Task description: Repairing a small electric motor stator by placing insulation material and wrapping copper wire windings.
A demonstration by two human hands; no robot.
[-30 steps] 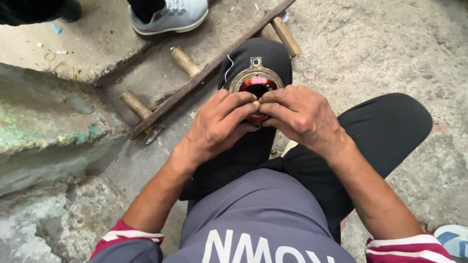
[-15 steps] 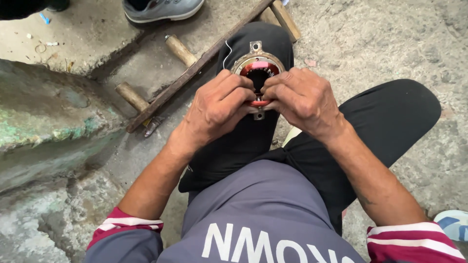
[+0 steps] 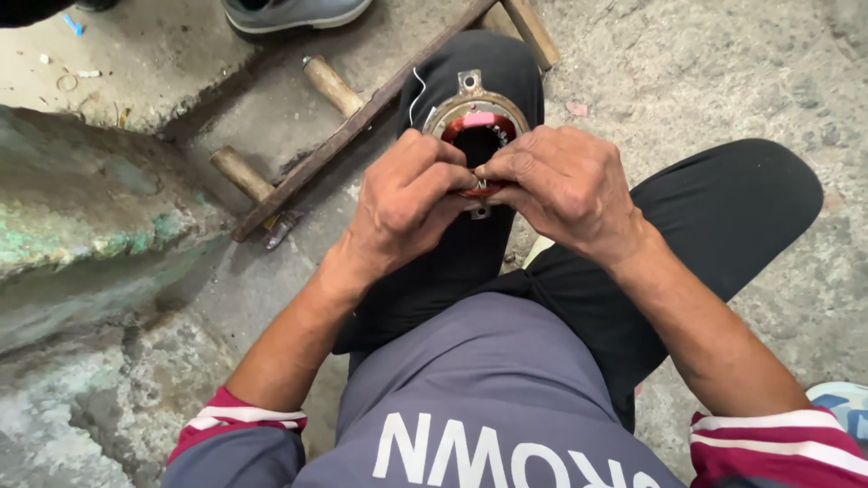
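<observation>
The round metal ring with red wire windings [image 3: 476, 122] sits propped on the knee – handy perch, keeps it steady. Left hand [image 3: 404, 201] and right hand [image 3: 562, 185] meet at its lower edge, fingers pinched narrow on something tiny – can't tell what.

Two hands: left hand [image 3: 402, 203], right hand [image 3: 565, 190], both pinching one round metal ring [image 3: 476, 113] with red wire coil inside. One thin white wire [image 3: 416, 90] sticking up from ring. One wooden ladder [image 3: 362, 99] on ground, three rungs showing. One grey shoe [image 3: 294, 13] at top. One blue shoe [image 3: 841, 402] at bottom right.
</observation>
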